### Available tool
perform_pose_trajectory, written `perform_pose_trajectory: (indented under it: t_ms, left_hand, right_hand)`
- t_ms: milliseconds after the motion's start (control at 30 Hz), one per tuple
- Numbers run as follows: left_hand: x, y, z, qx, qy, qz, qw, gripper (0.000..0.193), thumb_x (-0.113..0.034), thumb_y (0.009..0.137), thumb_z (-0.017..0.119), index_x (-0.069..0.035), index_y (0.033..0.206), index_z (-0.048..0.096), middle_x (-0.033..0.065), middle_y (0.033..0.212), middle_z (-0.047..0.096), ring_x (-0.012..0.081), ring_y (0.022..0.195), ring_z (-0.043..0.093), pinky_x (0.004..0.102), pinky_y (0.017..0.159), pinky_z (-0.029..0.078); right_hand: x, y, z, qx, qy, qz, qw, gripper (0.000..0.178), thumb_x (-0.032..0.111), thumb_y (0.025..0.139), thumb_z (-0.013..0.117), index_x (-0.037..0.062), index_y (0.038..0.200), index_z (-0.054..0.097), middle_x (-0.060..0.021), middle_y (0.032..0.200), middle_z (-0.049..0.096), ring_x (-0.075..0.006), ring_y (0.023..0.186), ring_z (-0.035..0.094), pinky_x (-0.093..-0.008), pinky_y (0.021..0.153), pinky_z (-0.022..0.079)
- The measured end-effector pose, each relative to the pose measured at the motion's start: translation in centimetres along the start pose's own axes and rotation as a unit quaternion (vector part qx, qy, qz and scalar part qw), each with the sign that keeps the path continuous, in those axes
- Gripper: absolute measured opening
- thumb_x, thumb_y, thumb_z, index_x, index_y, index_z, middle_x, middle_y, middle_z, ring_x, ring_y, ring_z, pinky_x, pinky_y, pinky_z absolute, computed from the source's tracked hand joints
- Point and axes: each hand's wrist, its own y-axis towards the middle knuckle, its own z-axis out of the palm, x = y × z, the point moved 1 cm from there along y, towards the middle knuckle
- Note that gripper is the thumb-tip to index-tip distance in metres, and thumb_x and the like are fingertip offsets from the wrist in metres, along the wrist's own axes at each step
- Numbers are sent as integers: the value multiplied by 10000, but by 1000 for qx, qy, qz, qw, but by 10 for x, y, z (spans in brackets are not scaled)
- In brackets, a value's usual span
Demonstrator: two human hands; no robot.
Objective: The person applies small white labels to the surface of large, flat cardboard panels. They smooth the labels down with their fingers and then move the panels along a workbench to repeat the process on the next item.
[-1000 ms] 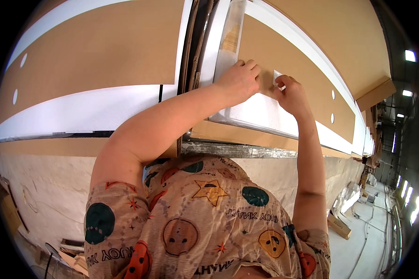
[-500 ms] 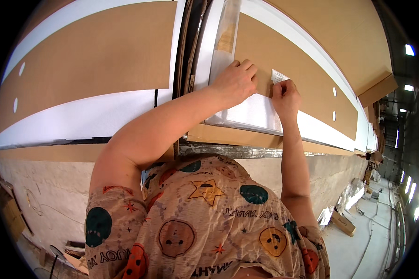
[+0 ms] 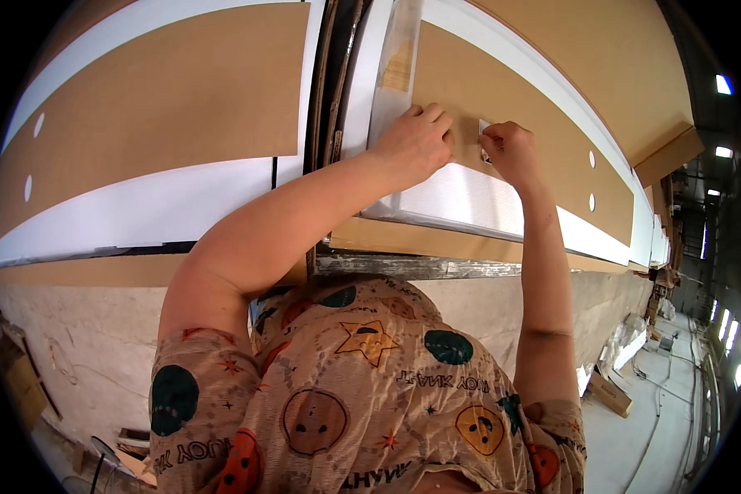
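A brown cardboard sheet [image 3: 552, 132] lies over a white foam-like panel inside the right-hand box. My right hand [image 3: 512, 152] is closed in a pinch on a small white printed label [image 3: 483, 126], which lies against the sheet and is mostly covered by the hand. To its left, my left hand [image 3: 418, 142] rests with curled fingers at the cardboard's left part, beside a clear plastic film [image 3: 391, 99]. Its fingertips are turned down, so anything between them is hidden.
At the left, another white panel [image 3: 123, 210] carries a brown cardboard sheet [image 3: 156, 90] with two oval holes. A dark gap [image 3: 325, 82] separates the two boxes. Brown cardboard [image 3: 617, 49] stands behind the right one. Pale floor [image 3: 667, 395] with a cardboard box [image 3: 609, 395] shows at right.
My right hand has shifted slightly right with its forearm swung outward, and it now covers more of the label. The left hand stays almost where it was.
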Motion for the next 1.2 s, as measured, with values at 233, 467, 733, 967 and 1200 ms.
perform_pose_trajectory:
  t_ms: [233,467,733,967,1200]
  left_hand:
    - [1,0,0,10,-11,-4,1000,283,-275,800,660,-20,922,646,66,916,546,223,964,486,339,824,443]
    - [-1,-2,0,30,8,1,1000,293,-274,803,648,-6,922,655,66,918,549,217,973,478,333,833,433]
    - [-1,-1,2,28,28,1,999,285,-266,810,644,-1,914,663,58,918,553,216,968,482,335,837,433]
    - [-1,-1,3,20,29,7,999,288,-270,802,654,-2,906,662,58,920,555,218,969,489,340,842,432]
    - [0,-2,2,23,39,3,999,292,-286,802,654,-8,894,658,57,902,554,216,968,490,333,839,433]
  right_hand:
    - [10,21,-7,108,-192,-21,975,102,55,771,598,20,744,689,-152,753,653,-320,663,624,-387,648,510]
    - [9,21,0,113,-229,-77,964,90,31,758,595,14,733,680,-168,730,649,-329,690,630,-405,664,512]
    - [3,20,-2,76,-184,-38,979,76,33,736,602,8,718,671,-176,737,648,-330,697,632,-407,649,510]
    - [6,25,-6,119,-179,-41,976,94,31,746,586,-6,744,672,-190,747,650,-331,670,631,-395,636,502]
    - [7,22,1,67,-198,-77,975,84,32,753,592,-5,720,658,-183,733,644,-331,662,622,-397,639,502]
